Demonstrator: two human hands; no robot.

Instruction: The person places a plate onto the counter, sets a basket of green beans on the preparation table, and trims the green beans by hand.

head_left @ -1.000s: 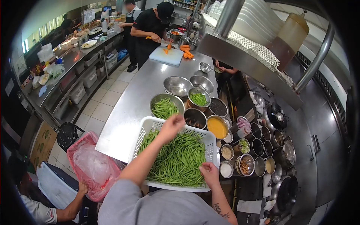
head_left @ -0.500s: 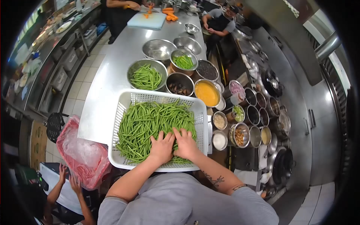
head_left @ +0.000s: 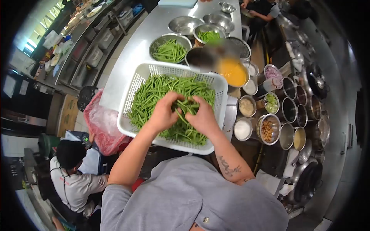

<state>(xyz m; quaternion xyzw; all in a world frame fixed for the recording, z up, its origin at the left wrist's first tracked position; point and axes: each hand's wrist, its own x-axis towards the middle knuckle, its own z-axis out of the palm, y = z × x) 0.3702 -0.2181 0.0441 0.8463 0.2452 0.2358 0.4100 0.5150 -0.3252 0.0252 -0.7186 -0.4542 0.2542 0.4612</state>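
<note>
A white perforated plastic basket [head_left: 173, 146] full of long green beans [head_left: 154, 90] stands in front of me at the near end of the steel table. My left hand [head_left: 165, 112] is over the pile, fingers curled around a few beans. Facing it from the right, my right hand [head_left: 202, 117] closes its thumb and fingers on the same small bunch. The held beans cross the narrow gap between both hands, just above the heap. Some fingertips are hidden among them.
Beyond the basket sit a bowl of green beans [head_left: 168, 51] and a container of orange liquid [head_left: 233, 73]. Several ingredient pots, one with white powder [head_left: 243, 129], line the right. A pink plastic bag [head_left: 101, 123] hangs left, near a person in white [head_left: 77, 188].
My hands have gone from pressing into the bean pile to lifting a small bunch between them. The view has shifted, and the person at left now shows more fully.
</note>
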